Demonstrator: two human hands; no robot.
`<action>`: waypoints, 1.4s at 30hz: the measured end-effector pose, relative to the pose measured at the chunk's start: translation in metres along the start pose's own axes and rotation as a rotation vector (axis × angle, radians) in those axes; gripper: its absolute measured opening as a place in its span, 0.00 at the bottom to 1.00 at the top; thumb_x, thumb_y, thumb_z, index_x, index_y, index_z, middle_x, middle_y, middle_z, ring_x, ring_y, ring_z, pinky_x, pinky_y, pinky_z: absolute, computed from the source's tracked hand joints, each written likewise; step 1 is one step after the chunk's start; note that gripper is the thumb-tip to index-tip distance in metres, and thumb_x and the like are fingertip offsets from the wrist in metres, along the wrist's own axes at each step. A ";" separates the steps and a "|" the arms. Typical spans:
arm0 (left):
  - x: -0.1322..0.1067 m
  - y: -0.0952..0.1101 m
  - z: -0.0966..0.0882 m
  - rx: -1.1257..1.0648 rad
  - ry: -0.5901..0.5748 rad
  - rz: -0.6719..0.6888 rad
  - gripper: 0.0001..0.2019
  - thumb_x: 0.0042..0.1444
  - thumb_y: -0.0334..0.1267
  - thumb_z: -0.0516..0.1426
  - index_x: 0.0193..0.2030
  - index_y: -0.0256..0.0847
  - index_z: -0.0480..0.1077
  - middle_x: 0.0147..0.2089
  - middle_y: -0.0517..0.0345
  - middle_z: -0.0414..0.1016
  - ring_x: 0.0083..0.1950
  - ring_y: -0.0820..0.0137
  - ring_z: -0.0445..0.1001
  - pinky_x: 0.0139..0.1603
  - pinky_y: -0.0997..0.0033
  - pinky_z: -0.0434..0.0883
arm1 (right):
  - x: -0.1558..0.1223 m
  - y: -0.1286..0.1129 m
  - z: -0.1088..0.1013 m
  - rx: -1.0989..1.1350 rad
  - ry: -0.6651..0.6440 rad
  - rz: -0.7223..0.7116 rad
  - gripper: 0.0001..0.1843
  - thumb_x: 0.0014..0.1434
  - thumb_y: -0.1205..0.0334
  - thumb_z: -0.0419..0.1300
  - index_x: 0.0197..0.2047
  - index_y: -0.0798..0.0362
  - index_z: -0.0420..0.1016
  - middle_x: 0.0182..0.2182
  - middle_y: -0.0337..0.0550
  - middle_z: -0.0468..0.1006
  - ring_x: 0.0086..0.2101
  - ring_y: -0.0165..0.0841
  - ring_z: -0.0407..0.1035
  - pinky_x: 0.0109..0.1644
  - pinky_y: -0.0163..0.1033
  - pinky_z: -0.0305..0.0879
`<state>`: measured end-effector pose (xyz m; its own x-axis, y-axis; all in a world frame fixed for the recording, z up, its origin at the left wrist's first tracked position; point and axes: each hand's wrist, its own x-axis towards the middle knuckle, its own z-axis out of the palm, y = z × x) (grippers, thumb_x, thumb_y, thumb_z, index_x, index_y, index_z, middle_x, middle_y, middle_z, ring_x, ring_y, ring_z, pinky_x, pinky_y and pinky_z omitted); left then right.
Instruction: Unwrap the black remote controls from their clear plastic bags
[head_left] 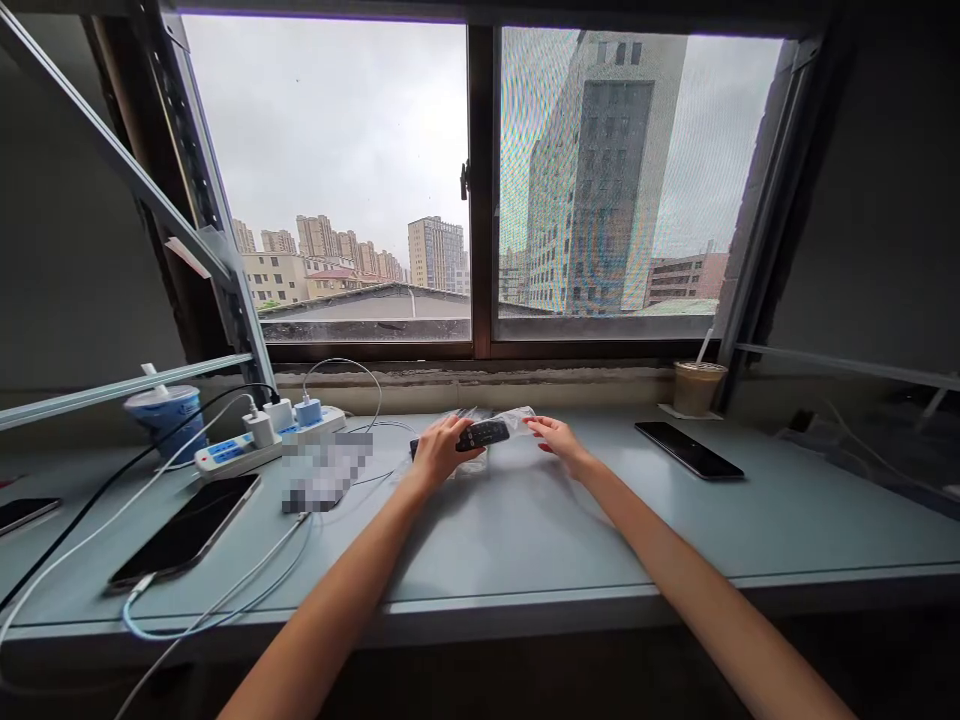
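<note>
A black remote control (pixel 484 434) is gripped in my left hand (pixel 441 452), held a little above the tabletop with its buttoned face showing. Clear plastic wrapping (pixel 516 420) stretches from the remote's right end to my right hand (pixel 556 440), whose fingertips pinch its edge. More crumpled clear plastic (pixel 474 465) shows below and behind my left hand. Part of the remote is covered by my left fingers.
On the left lie a phone (pixel 187 530) with a cable, a power strip (pixel 236 455) with chargers, a blue cup (pixel 165 420) and a blurred-out item (pixel 330 475). To the right are another phone (pixel 688 450) and a drink cup (pixel 699 388). A window stands behind the table (pixel 525 540).
</note>
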<state>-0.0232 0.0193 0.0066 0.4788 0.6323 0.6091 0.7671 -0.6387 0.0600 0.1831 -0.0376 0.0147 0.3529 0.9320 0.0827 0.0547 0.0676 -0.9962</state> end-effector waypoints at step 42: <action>-0.001 0.004 -0.003 -0.042 0.039 0.145 0.18 0.50 0.49 0.58 0.47 0.47 0.67 0.40 0.59 0.72 0.42 0.67 0.70 0.42 0.70 0.66 | 0.002 0.001 -0.004 -0.085 -0.064 0.030 0.12 0.35 0.54 0.67 0.20 0.54 0.73 0.28 0.44 0.75 0.34 0.32 0.67 0.32 0.34 0.55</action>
<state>-0.0218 0.0148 0.0092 0.5657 0.5148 0.6442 0.6722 -0.7404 0.0014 0.1881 -0.0372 0.0138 0.2957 0.9541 0.0478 0.1252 0.0110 -0.9921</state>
